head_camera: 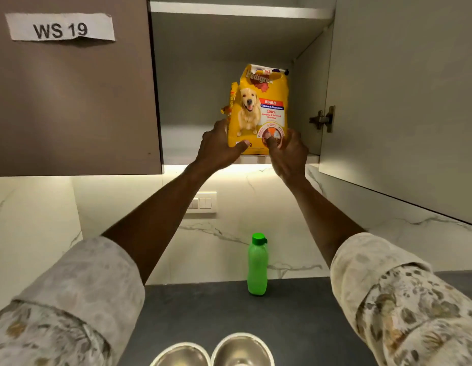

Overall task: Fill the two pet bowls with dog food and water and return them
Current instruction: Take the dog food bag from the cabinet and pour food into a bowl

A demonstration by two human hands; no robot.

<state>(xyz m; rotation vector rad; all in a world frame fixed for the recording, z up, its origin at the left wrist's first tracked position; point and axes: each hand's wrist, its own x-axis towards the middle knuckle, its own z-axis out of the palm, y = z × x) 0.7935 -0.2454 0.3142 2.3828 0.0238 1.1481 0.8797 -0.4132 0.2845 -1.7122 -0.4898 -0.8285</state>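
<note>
The yellow dog food bag [260, 109] is being held upright on the lower shelf [192, 154] of the open wall cupboard [229, 48], near its front edge. Its lower left side is being gripped by the left hand [216, 147], thumb across the front, while its lower right corner is being clasped by the right hand [289, 151], thumb pressed on the round emblem. Below, a green bottle [257, 265] is standing capped on the dark counter [203, 313] against the marble wall. Two steel pet bowls [213, 352] are sitting side by side at the counter's near edge, apparently empty. A paper label [60, 27] reading WS 19 is being displayed on the closed door
</note>
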